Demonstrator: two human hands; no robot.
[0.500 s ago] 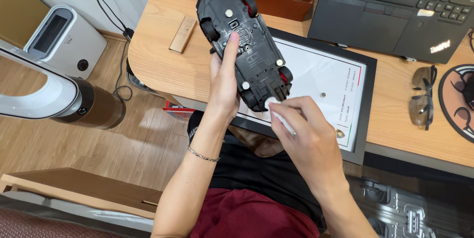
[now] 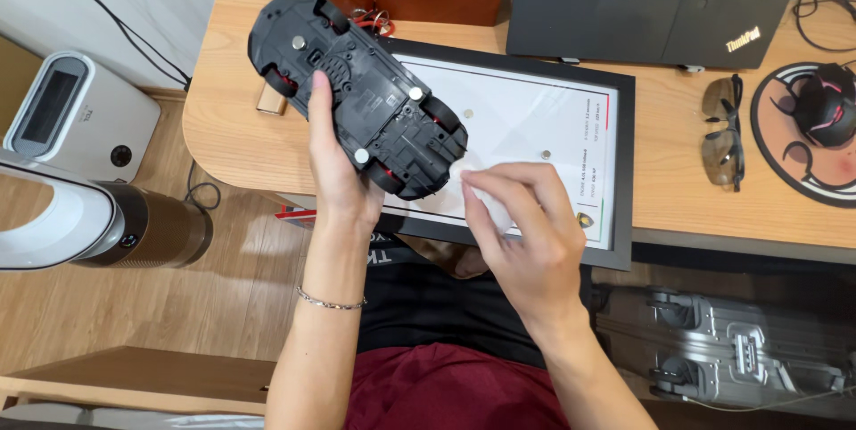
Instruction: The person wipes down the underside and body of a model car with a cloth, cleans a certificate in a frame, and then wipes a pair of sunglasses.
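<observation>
Two hands work at mid-frame: the left hand (image 2: pixel 334 167) grips the black model car (image 2: pixel 357 96) belly-up over the wooden desk (image 2: pixel 227 136), exposing its underside, while the right hand (image 2: pixel 522 225) pinches a small white piece (image 2: pixel 486 203) beside its lower-right end.

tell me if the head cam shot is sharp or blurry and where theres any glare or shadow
Head view: mostly sharp, the model car underside in the left hand shows crisp screws; the right hand pinching a small white piece is slightly soft. Light is even and soft, with faint shadows under the hands on the framed sheet and mild sheen on the sunglasses. The fan at the left edge looks stretched.
</observation>
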